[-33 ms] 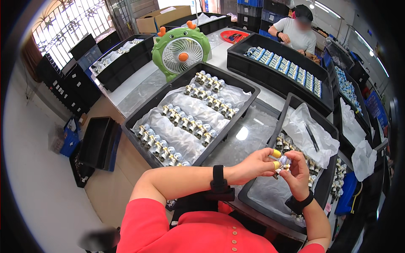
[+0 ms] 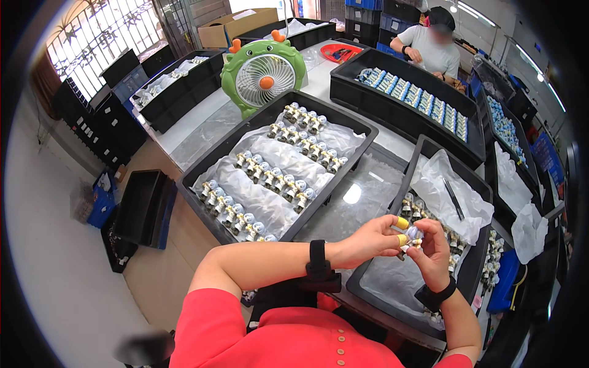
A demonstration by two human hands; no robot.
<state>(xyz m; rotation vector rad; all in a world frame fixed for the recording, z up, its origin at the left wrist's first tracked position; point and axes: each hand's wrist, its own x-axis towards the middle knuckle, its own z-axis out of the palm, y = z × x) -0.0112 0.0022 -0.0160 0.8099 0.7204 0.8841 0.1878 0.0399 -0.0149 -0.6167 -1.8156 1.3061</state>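
A small figurine (image 2: 413, 235) with a pale bluish-white head is pinched between my two hands above the right-hand black tray (image 2: 423, 147). My left hand (image 2: 371, 242), with yellow covers on two fingertips, has its fingers closed at the figurine's left side. From the other side my right hand (image 2: 434, 253) grips it between thumb and fingers, hiding part of it. Under my hands lie similar figurines (image 2: 412, 205) on white sheeting. A dark pen-like tool (image 2: 454, 199) rests on the crumpled sheet in that tray.
Left of it, a large black tray (image 2: 362, 144) holds rows of figurines on white sheets. Behind stands a green fan (image 2: 294, 64). A long black bin (image 2: 405, 110) with blue-and-white pieces is at the back, where a co-worker (image 2: 432, 52) sits. A red dish (image 2: 328, 52) lies nearby.
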